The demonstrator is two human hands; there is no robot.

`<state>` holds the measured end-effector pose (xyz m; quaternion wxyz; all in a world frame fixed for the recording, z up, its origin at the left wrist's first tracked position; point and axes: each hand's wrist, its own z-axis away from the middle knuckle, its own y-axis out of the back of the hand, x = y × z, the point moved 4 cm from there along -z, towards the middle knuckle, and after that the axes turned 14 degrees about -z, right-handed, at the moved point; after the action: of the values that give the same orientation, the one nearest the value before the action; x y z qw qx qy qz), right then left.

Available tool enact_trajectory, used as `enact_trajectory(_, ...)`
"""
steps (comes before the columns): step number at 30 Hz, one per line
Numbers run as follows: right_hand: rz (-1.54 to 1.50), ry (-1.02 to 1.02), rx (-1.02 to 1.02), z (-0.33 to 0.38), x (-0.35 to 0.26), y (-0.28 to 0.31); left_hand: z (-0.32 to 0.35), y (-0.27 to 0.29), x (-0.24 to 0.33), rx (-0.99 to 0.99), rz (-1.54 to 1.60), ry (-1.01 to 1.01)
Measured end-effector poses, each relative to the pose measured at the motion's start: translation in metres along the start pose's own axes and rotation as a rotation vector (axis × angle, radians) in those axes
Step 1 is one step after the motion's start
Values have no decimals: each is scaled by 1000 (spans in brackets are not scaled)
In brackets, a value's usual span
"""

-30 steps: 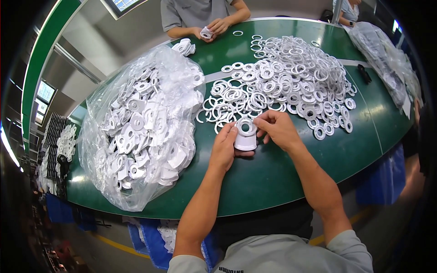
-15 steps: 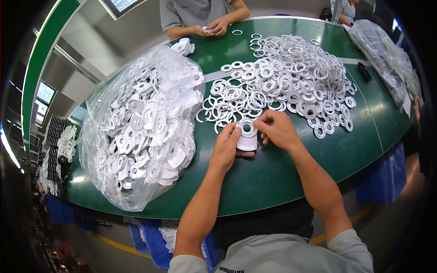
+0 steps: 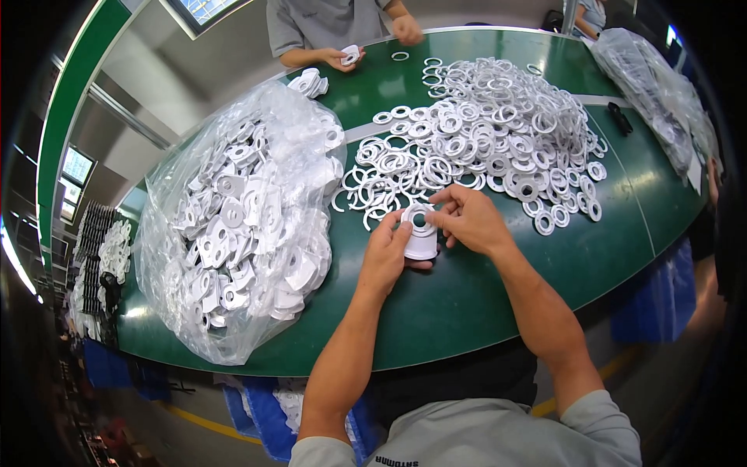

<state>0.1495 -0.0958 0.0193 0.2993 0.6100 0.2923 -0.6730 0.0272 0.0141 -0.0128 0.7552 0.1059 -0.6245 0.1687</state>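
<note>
Standing by the green table (image 3: 482, 311) here. The left hand (image 3: 385, 257) has its fingers curled around a white plastic plate part (image 3: 421, 237), pinching it from the left side and holding it just above the table near the front-middle. The right hand (image 3: 467, 220) is pinched onto the top of that same part, fingertips right at a white ring (image 3: 421, 218) sitting over the part's round hole. Looks to me like the ring is being seated, though I can't tell if it's fully in.

As for progress, I'd say there's a long way to go. The loose pile of white rings (image 3: 482, 140) just behind the hands is huge, and the clear bag of white plate parts (image 3: 241, 226) to the left is stuffed full. I don't see any obvious stack of finished pieces near this person.

Room to move: bare green surface in front of and to the right of the hands, running to the curved near edge. The ring pile nearly touches the fingers at the back, the bag crowds the left. Another clear bag (image 3: 654, 86) sits far right, and a second person's hands (image 3: 350, 56) work at the far edge, well apart.
</note>
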Motion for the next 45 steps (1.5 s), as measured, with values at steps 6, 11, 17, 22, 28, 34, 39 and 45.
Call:
enact_trajectory(6,6,-9,-116,0,9,-19,4,7,-2,79,-112,-156)
enact_trajectory(11,121,9,-82,4,6,-19,12,-7,18,172,-539,-267)
enact_trajectory(17,403,390,65,7,10,-21,14,-8,15,170,-519,-276)
enact_trajectory(22,-130,-3,-150,4,-1,-23,10,6,15,236,-224,-251)
enact_trajectory(28,-413,-247,-235,0,3,-2,3,17,12,219,-208,-282)
enact_trajectory(34,-493,-382,-263,2,12,-1,2,16,8,160,-227,-251)
enact_trajectory(39,-462,-387,-238,2,15,-3,1,18,3,179,-248,-197)
enact_trajectory(45,-385,-387,-214,1,18,-3,2,16,8,282,-482,-261)
